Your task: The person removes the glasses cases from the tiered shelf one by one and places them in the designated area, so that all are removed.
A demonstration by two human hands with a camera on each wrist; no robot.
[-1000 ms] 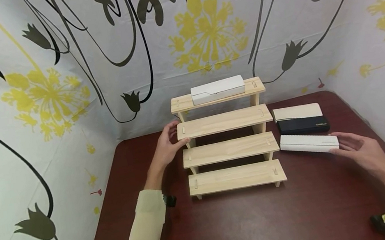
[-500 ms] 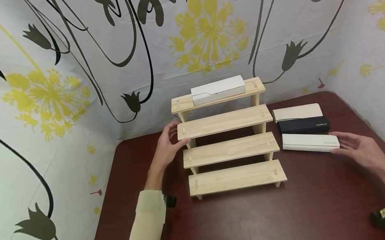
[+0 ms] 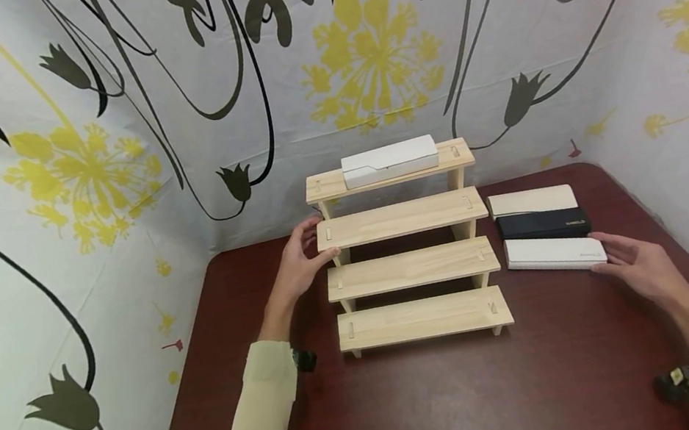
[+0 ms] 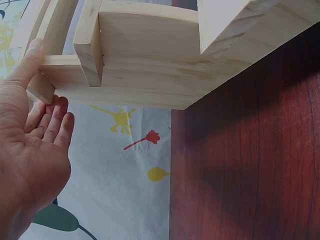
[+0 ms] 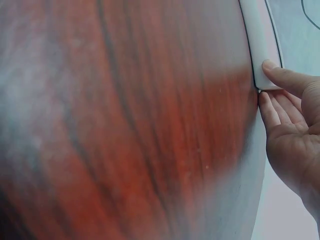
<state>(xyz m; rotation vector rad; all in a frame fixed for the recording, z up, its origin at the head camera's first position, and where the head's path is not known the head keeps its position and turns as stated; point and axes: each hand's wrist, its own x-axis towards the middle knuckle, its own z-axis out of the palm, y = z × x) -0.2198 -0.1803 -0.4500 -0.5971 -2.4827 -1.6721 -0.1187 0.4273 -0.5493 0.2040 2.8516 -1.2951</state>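
A pale wooden stepped display stand (image 3: 412, 268) rises in several tiers at the table's back. My left hand (image 3: 296, 267) grips the left end of its second shelf from the top; the left wrist view shows the thumb on one side of the shelf end (image 4: 42, 87) and the fingers on the other. On the right, my right hand (image 3: 643, 267) pinches the near right end of a slim white oblong case (image 3: 554, 253), thumb on its front side. That case lies alongside a black case (image 3: 543, 225) with small lettering, and a cream case (image 3: 533, 202) lies behind the black one.
Another white case (image 3: 390, 161) sits on the top shelf. The dark red-brown table (image 3: 439, 401) reaches back to a flower-printed cloth wall (image 3: 213, 138), which also encloses the left and right sides.
The right hand has swung the white case's right end slightly back, so it now lies more nearly parallel to the black case. My left hand and the stand have stayed still.
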